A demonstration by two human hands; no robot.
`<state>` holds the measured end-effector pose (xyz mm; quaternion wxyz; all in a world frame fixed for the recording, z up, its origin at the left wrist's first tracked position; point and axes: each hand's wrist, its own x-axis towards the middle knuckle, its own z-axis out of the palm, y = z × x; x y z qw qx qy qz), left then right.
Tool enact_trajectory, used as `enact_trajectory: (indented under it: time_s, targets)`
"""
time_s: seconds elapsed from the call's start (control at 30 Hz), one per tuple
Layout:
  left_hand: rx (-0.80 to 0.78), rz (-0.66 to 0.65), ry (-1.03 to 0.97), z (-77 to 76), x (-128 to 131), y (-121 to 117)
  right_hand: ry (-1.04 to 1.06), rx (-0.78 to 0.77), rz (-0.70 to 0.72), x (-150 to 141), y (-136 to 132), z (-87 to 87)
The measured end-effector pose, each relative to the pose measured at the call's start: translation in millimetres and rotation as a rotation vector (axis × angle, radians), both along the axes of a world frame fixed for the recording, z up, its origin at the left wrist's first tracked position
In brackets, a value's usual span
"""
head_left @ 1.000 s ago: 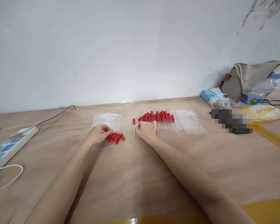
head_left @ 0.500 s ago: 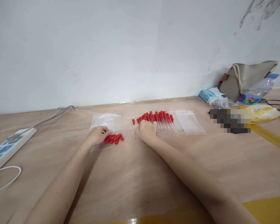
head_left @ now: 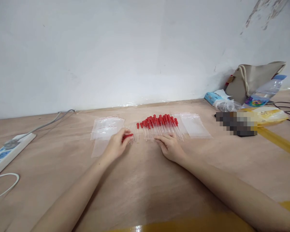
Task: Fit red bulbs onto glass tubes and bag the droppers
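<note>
Left hand (head_left: 116,145) pinches red rubber bulb (head_left: 127,137) beside row of droppers (head_left: 163,120)

The left thumb and fingers close around the bulb, above or just beside bare clear tubes (head_left: 134,138); whether more bulbs sit in that grip, I cannot tell. The right hand (head_left: 172,148) has its fingers partly extended and nearly together at the droppers' lower ends; whether it holds anything is unclear. The red-topped droppers lie side by side on the brown tabletop (head_left: 137,183), between clear plastic bags (head_left: 102,129) at left and another clear bag (head_left: 195,126) at right.
</note>
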<state>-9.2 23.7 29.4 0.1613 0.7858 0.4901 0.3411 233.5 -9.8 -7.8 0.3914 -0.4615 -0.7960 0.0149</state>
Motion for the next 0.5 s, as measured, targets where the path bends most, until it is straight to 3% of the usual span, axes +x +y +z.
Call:
enact_trajectory:
  time_s: [0.17,0.5]
  targets:
    - [0.142,-0.105,0.025,-21.9,27.4,-23.7,0.027,-0.027,0.051,-2.5,-5.4,-0.4]
    - [0.174,-0.112,0.009,-26.2,27.8,-25.3,0.042,-0.033,0.085,-4.5,-7.4,-0.3]
